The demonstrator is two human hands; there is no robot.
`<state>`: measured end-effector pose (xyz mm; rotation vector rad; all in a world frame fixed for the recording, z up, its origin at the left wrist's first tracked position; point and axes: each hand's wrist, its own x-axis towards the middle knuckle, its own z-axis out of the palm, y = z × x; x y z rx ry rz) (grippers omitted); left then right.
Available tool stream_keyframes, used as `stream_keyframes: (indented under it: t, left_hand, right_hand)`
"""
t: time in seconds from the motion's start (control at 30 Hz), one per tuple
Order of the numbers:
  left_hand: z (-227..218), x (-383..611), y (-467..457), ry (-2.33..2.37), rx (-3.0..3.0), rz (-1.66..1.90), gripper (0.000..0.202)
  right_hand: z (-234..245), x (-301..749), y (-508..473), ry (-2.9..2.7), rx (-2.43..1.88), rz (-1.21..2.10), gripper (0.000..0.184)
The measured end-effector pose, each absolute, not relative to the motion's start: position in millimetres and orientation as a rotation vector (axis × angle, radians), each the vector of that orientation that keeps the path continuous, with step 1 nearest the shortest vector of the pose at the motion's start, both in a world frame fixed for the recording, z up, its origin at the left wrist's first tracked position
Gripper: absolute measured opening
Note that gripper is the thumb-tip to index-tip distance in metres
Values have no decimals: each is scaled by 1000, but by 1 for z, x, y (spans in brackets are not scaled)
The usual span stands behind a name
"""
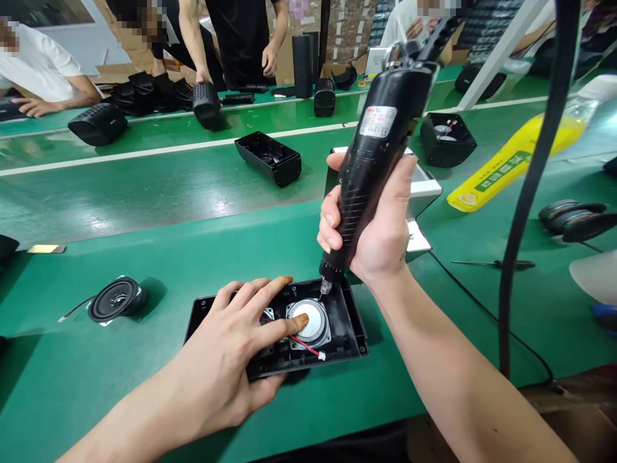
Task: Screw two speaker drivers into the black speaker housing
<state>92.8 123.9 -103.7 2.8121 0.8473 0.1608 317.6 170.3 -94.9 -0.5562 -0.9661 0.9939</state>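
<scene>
My right hand (380, 225) is wrapped round a black electric screwdriver (369, 161), tilted with its tip down at a corner of a speaker driver (312, 325). That driver sits magnet side up in a black speaker housing (349, 331), its red wire and white plug lying across it. My left hand (241, 328) grips the housing, thumb at the near edge, fingers stretched over the top. One fingertip presses on the driver's round magnet. A second driver in the housing is mostly hidden under this hand. Whether the screwdriver tip touches a screw is too small to tell.
A loose speaker driver (117, 299) lies on the green table at left. An open black housing (268, 158) sits on the conveyor. To the right are a yellow bottle (515, 161), a thin screwdriver (511, 264) and a hanging black cable (520, 225). Co-workers stand across the line.
</scene>
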Motion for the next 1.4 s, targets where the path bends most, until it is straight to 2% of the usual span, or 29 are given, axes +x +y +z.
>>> stream_keyframes:
  t: [0.27,0.43,0.6,0.77,1.03,1.2,1.4]
  left_hand:
    - [-105,93,121,853,2801,173,68]
    - [-107,91,123,836,2785,151,67]
    - [-107,90,125,830,2786,98,68]
    - [-107,91,125,832,2775,104,68]
    - [-107,88,124,829,2762,105,68]
    - [-109,89,125,842,2749,112,68]
    - [-107,90,126,833,2753,100,68]
  right_hand:
    - [-91,316,164,-1011,-531,977,79]
    - [-84,318,161,-1000,-559,995,72]
    - [-90,318,167,-1037,-491,953,81]
    - [-92,319,167,-1029,-471,981,74]
    - [-96,318,169,-1045,-430,974,74]
    - [-93,320,163,-1012,-521,1039,60]
    - [-97,322,164,-1056,-416,1009,67]
